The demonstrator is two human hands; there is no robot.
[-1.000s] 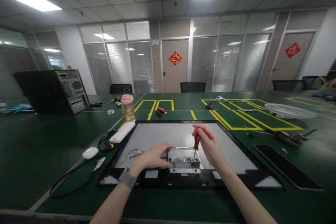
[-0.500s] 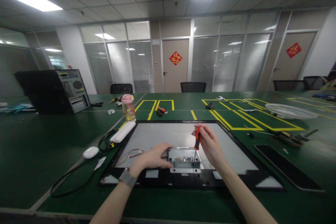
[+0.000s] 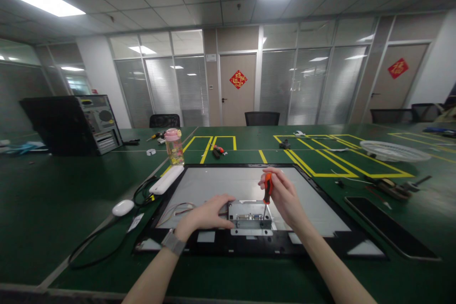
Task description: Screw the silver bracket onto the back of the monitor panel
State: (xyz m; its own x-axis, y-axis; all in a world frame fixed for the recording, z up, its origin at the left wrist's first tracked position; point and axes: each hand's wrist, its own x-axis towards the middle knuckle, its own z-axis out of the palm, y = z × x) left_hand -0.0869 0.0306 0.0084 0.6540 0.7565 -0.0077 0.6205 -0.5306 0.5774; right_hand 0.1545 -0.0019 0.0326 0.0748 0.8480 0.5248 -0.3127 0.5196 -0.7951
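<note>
A monitor panel [image 3: 245,185] lies face down on the green table, silver back inside a black frame. A small metal bracket box [image 3: 250,218] sits on its near edge. My left hand [image 3: 208,214] rests on the box's left side, fingers closed around its edge. My right hand [image 3: 285,197] grips a red-and-black screwdriver [image 3: 267,193] held upright, its tip down on the box's right end. Thin coloured wires [image 3: 176,209] run out to the left of the box.
A white mouse [image 3: 122,207] with a black cable, a white bar [image 3: 166,179] and a pink-capped bottle [image 3: 174,146] lie at left. A PC case [image 3: 73,123] stands far left. A black strip [image 3: 388,226] and a white fan grille [image 3: 394,150] lie at right.
My right hand has turned slightly on the screwdriver handle; the tip stays on the box. My left hand has not moved.
</note>
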